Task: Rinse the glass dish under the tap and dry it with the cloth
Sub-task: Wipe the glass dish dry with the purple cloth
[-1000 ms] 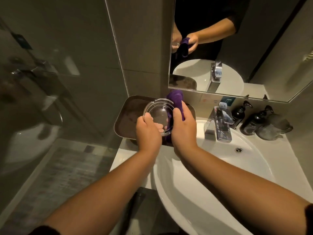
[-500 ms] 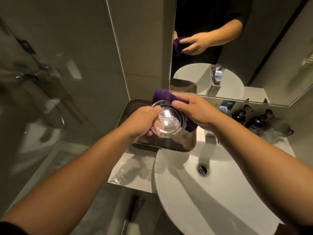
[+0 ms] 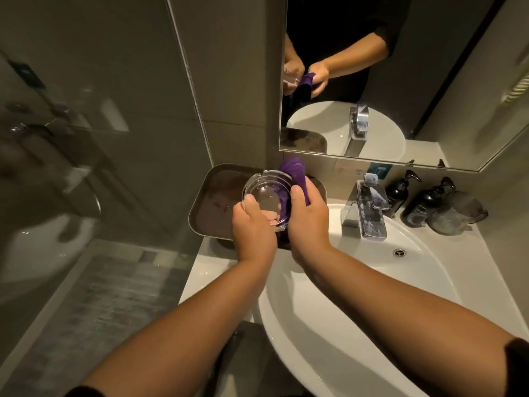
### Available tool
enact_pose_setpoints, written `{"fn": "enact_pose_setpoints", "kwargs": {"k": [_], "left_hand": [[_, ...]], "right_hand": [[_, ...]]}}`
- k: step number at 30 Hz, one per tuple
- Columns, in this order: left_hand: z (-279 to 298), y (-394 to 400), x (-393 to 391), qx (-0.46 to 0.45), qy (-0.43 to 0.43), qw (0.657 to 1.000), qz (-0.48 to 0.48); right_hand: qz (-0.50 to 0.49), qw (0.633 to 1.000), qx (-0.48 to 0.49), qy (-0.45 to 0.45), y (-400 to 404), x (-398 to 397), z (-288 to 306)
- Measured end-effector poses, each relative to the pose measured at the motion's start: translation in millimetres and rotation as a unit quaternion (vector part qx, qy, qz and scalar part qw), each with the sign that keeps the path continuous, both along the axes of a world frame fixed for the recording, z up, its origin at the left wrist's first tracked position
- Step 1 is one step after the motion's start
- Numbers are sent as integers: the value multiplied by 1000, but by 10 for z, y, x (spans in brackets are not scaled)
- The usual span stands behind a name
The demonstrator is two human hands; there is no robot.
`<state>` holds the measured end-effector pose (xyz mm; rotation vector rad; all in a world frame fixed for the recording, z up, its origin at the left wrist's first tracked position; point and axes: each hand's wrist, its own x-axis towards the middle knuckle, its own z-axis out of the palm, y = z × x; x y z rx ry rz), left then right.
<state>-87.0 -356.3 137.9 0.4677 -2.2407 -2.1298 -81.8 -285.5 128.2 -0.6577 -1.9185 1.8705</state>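
Partly hand-hidden purple cloth [image 3: 297,179] behind dish [image 3: 264,193]

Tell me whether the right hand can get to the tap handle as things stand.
Probably yes, once freed: the right hand grips the cloth against the dish, but the tap handle sits just to its right with nothing between them.

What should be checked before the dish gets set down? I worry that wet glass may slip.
1. Left hand grips the glass dish: ok.
2. Right hand presses the purple cloth against the dish: ok.
3. Dish fully dry: cannot tell.
4. Metal tray beneath the dish has bare room: ok.
5. Tap shows no running water: ok.
6. Bottles stand apart from the hands: ok.
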Motion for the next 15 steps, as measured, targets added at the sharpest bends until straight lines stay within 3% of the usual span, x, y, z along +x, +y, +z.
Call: {"fn": "enact_pose_setpoints", "kwargs": {"k": [4,9,12,15], "left_hand": [[57,-188,-120,-23,-2,992,-122],[443,-412,-370,-69,-19,947,-315],[463,-416,-450,-112,-21,944,-310],[385,-354,-415,-119,6,964,-239]], "right_hand": [[92,994,54,31,293,-38,136],[263,953,153,-9,665,-204,512],[300,937,177,-22,698,-247,637],[264,950,168,-7,616,-231,615]]}}
